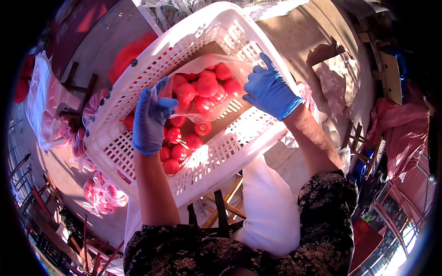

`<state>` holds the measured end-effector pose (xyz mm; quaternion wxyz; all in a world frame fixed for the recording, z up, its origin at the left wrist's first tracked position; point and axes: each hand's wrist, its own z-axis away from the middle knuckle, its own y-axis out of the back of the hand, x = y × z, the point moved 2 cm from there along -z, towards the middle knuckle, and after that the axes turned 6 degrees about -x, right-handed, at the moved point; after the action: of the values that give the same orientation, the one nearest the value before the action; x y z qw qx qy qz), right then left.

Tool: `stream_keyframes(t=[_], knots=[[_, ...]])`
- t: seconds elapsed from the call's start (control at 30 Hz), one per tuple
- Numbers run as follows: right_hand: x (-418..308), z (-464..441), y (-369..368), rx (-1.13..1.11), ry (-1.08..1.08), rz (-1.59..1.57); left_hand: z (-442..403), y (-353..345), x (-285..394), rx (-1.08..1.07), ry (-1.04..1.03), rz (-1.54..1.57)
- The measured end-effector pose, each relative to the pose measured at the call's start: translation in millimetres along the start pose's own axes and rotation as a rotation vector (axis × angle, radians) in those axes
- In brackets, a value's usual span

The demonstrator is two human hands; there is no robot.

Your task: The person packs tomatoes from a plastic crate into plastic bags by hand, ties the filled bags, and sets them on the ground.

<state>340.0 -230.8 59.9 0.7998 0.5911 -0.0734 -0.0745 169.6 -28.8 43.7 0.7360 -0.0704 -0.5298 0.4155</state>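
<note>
A clear plastic bag [237, 67] full of red tomatoes [207, 86] sits inside a large white slatted plastic basket [220, 161]. My left hand [151, 122], in a blue glove, pinches the bag's left edge between thumb and fingers. On the opposite side, my right hand [272, 92], gloved alike, grips the bag's right edge with its fingertips, one finger sticking up. The bag's mouth spreads between the two hands. Several loose tomatoes [178, 152] lie in the basket below the bag, near my left wrist.
Bagged tomatoes [105, 194] rest on the ground to the left, beneath a hanging sheet of clear plastic [45, 103]. A red bag [131, 54] lies behind the basket. Torn cardboard [338, 80] and a small wooden stool [357, 142] are at the right.
</note>
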Motion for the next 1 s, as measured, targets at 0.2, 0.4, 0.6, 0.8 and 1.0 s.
stream_keyframes(t=[0.2, 0.4, 0.6, 0.8, 1.0], knots=[[-0.3, 10.2, -4.2, 0.272, 0.097, -0.018, 1.0, -7.6, 13.7, 0.120, -0.026, -0.278], [-7.6, 30.4, 18.0, 0.445, 0.051, -0.264, -15.3, -33.5, 34.1, -0.036, -0.118, -0.507], [-8.2, 40.8, 11.1, 0.442, 0.028, -0.277, -36.8, -45.1, 30.2, -0.135, -0.034, -0.525], [-13.4, 39.2, -5.8, 0.316, -0.030, -0.219, -38.0, -40.3, 20.4, -0.224, -0.012, -0.557], [-10.0, 38.0, -11.3, 0.367, -0.027, -0.212, -36.3, -28.9, 13.0, -0.192, 0.024, -0.486]])
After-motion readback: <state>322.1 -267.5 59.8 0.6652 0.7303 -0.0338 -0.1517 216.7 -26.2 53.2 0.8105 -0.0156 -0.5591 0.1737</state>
